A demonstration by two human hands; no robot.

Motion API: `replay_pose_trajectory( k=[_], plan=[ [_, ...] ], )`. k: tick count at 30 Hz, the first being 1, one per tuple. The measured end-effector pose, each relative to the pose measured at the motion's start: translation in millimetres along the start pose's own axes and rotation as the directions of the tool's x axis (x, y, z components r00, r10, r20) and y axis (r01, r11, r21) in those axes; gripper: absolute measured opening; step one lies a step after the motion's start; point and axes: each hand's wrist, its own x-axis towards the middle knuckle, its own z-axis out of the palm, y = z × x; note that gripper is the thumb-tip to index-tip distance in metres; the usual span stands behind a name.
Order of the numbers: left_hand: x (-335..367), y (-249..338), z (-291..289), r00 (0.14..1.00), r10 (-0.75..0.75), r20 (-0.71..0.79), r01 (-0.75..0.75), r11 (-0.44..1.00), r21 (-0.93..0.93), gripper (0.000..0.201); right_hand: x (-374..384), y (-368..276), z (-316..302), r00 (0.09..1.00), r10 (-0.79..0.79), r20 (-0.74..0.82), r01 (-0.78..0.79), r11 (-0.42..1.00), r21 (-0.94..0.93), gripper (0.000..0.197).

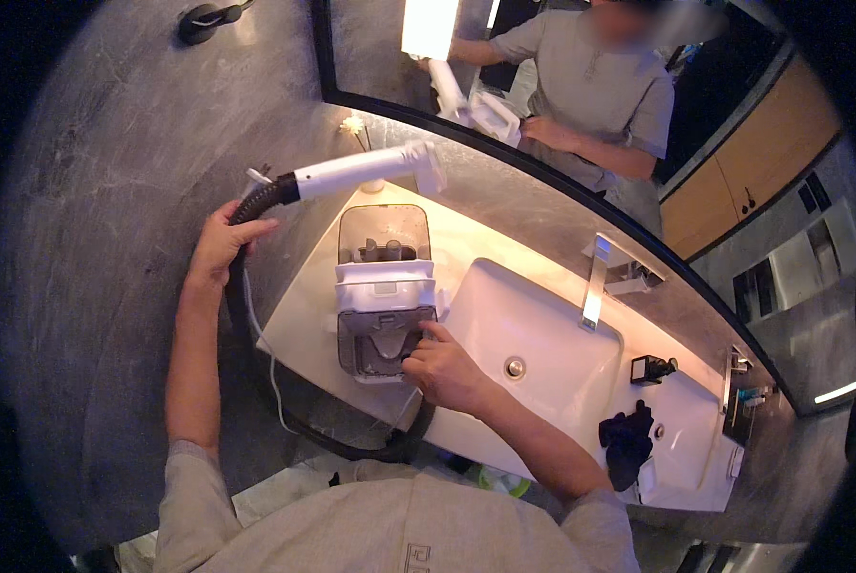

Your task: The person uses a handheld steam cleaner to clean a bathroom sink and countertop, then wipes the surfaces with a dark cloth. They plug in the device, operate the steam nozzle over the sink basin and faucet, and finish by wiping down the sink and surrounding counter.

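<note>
My left hand [220, 250] is closed round a black ribbed hose [267, 198], its thumb laid across it. From the hose's upper end a white tubular handle [344, 175] reaches right to a pale nozzle head [430, 168]. A white cleaning machine [385, 292] stands on the counter's left end, with a smoky see-through tank [383, 219] at its far side and another tank [359, 334] at its near side. At the near tank's right edge, my right hand [444, 371] is curled with fingers against it; some fingertips are hidden.
A white basin [552, 411] with a chrome tap [596, 282] lies right of the machine. Beyond are a dark bottle [650, 370], dark cloth [626, 444] and second basin [687, 430]. The hose and a white cord [273, 382] loop below the counter. A mirror [581, 162] borders the back.
</note>
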Motion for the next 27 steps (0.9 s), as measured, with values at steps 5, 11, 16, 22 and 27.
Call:
replay_pose_trajectory(
  k=[5,11,16,22,27],
  plan=[
    [14,-2,3,0.999,0.022,-0.032,-0.015,0.983,0.183,0.029,-2,2,2,1.000,0.001,-0.014,-0.001,1.000,0.002,0.012],
    [70,-76,23,0.998,0.018,0.055,-0.036,0.939,0.342,0.033,-2,2,2,1.000,-0.003,-0.016,0.003,1.000,-0.007,0.012],
    [102,-184,26,0.990,-0.054,0.127,-0.001,0.916,0.402,0.040,4,-6,-3,1.000,-0.014,0.012,0.014,0.999,-0.042,0.012],
    [74,-221,53,0.969,0.103,0.226,-0.241,0.611,0.754,0.051,5,-17,-2,0.990,0.115,0.086,-0.097,0.976,-0.194,0.005],
    [55,-222,38,0.962,0.154,0.224,-0.269,0.668,0.694,0.063,19,-37,12,0.953,0.263,0.148,-0.241,0.959,-0.151,0.010]
  ],
)
